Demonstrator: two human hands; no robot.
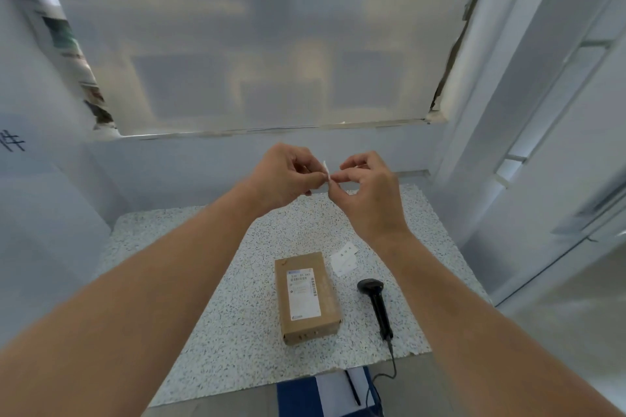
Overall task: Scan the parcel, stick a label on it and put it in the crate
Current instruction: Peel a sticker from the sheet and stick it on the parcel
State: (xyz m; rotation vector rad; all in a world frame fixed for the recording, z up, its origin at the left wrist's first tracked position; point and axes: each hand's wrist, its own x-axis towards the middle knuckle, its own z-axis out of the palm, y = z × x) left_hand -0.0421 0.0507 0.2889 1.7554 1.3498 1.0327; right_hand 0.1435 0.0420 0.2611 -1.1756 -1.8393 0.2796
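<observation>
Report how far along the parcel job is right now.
Done, apparently: the scanner lies on the table beside the parcel, so scanning may be over, though nothing confirms it. In hand: the left hand and right hand pinch a small white label between them above the table, seemingly peeling it. Left: sticking the label on the parcel and crating it; no crate is in view.

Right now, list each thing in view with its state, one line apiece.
Left hand: raised, pinching the small label.
Right hand: raised, pinching the same label.
Small label: held between both hands above the table.
Parcel: closed, lying flat on the table.
Scanner: lying unheld beside parcel.
Label sheet: flat on table.
</observation>
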